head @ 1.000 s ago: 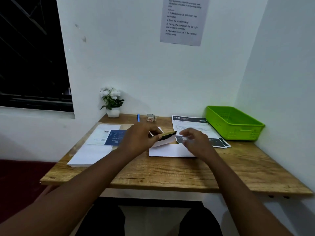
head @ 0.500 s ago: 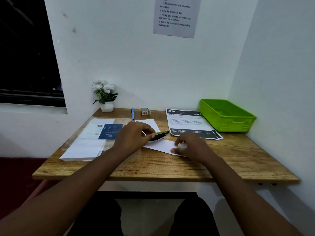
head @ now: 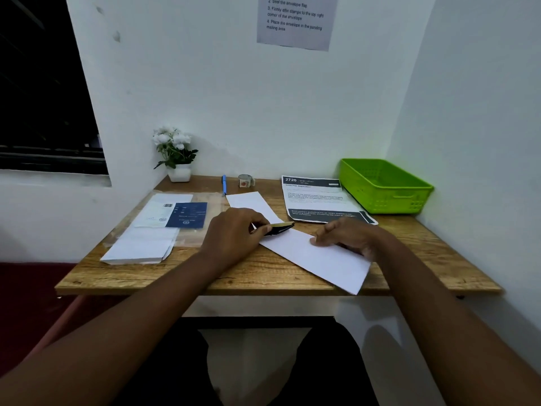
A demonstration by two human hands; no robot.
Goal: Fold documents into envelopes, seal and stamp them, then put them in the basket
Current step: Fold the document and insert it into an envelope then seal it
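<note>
A white envelope [head: 322, 260] lies slantwise on the wooden table [head: 263, 273], its near right corner jutting past the front edge. My right hand [head: 347, 234] presses its fingertips on the envelope's far half. My left hand [head: 234, 235] grips a short black-and-yellow stick [head: 279, 228] whose tip points at the envelope's far left end. A second white folded sheet [head: 250, 200] lies just behind my left hand. Printed documents [head: 316, 200] sit at the back right, next to the green basket [head: 383, 186]. A small stamp roll [head: 245, 180] stands at the back.
A stack of white papers [head: 143, 246] with a blue-and-white leaflet [head: 187, 215] on top fills the table's left side. A blue pen [head: 224, 184] and a potted white flower [head: 175, 155] stand by the back wall. Walls close in behind and on the right.
The envelope has turned and slid to the right and toward the front edge under my right hand. Its flap, raised a second ago, now lies flat. My left hand keeps holding the stick.
</note>
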